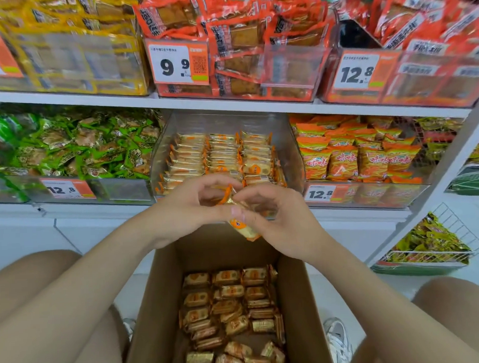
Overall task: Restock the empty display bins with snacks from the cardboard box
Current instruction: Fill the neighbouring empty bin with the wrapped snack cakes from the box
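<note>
An open cardboard box (156, 306) stands on the floor between my knees, its bottom strewn with several small orange-and-cream snack packs (229, 312). Above its far edge my left hand (185, 207) and my right hand (283, 220) meet, fingers curled, both holding a bunch of the same snack packs (244, 230). One pack hangs out below my fingers. Just behind my hands a clear display bin (291, 152) on the lower shelf holds neat rows of these packs, filled about halfway up.
The lower shelf also carries a bin of green packs (77, 149) on the left and orange bags (357, 155) on the right. The upper shelf (230, 104) holds full bins of yellow and red packs. A wire basket (430, 242) of yellow packs sits at the right.
</note>
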The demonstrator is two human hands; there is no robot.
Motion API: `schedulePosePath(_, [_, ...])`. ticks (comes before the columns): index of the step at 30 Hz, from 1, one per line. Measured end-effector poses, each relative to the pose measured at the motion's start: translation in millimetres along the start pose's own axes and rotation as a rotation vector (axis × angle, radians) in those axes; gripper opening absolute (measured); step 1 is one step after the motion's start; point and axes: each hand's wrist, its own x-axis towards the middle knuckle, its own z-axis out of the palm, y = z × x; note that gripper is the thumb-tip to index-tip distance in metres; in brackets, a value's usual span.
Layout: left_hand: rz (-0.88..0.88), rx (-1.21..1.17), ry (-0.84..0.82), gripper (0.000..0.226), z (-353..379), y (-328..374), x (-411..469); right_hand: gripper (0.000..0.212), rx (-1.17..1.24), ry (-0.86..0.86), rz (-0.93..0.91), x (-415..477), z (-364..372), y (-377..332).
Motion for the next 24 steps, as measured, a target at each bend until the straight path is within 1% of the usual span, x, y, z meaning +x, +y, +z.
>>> schedulePosePath(1, [-0.003, -0.025, 0.021, 0.041, -2, 3, 5, 0.029, 0.017, -0.042, 0.015, 2, -5, -2])
schedulePosePath(3, [0.008, -0.079, 0.042, 0.037, -4, 9, 15, 0.04, 0.044, -0.095, 0.08, 11, -17, -5])
schedulePosePath(5, [0.066, -0.039, 0.041, 0.039, -3, 12, 24, 0.052, -0.005, -0.1, 0.122, 21, -31, -3])
schedulePosePath(6, [0.093, 0.071, 0.062, 0.043, -2, 8, 30, 0.055, -0.067, -0.102, 0.131, 27, -37, -1])
schedulePosePath(7, [0.104, 0.247, 0.108, 0.047, 0, 1, 37, 0.057, -0.168, -0.096, 0.132, 34, -44, 5])
schedulePosePath(9, [0.069, 0.724, 0.245, 0.051, 4, -15, 48, 0.059, -0.476, -0.059, 0.119, 51, -55, 20])
schedulePosePath(10, [0.043, 0.914, 0.284, 0.052, 7, -23, 53, 0.06, -0.647, -0.045, 0.1, 61, -58, 29])
schedulePosePath(11, [0.021, 1.035, 0.275, 0.054, 9, -31, 58, 0.059, -0.803, -0.062, 0.077, 70, -59, 38])
schedulePosePath(12, [0.009, 1.105, 0.243, 0.057, 11, -36, 61, 0.058, -0.961, -0.112, 0.063, 78, -56, 47])
schedulePosePath(14, [-0.005, 1.147, 0.178, 0.061, 11, -46, 69, 0.052, -1.191, -0.21, 0.051, 93, -42, 62])
schedulePosePath(15, [-0.024, 1.153, 0.149, 0.061, 10, -49, 72, 0.048, -1.206, -0.216, 0.057, 100, -36, 69])
schedulePosePath(17, [-0.1, 1.171, 0.093, 0.062, 7, -53, 76, 0.046, -1.074, -0.199, 0.111, 112, -28, 79])
schedulePosePath(19, [-0.174, 1.175, 0.047, 0.066, 5, -56, 77, 0.055, -0.912, -0.181, 0.166, 122, -27, 85])
schedulePosePath(20, [-0.191, 1.174, 0.035, 0.068, 4, -56, 77, 0.059, -0.879, -0.184, 0.207, 126, -27, 89])
schedulePosePath(22, [-0.198, 1.171, 0.015, 0.069, 3, -54, 77, 0.06, -0.921, -0.202, 0.279, 131, -25, 95])
schedulePosePath(24, [-0.2, 1.169, 0.001, 0.069, 3, -52, 76, 0.057, -0.995, -0.2, 0.289, 132, -18, 97])
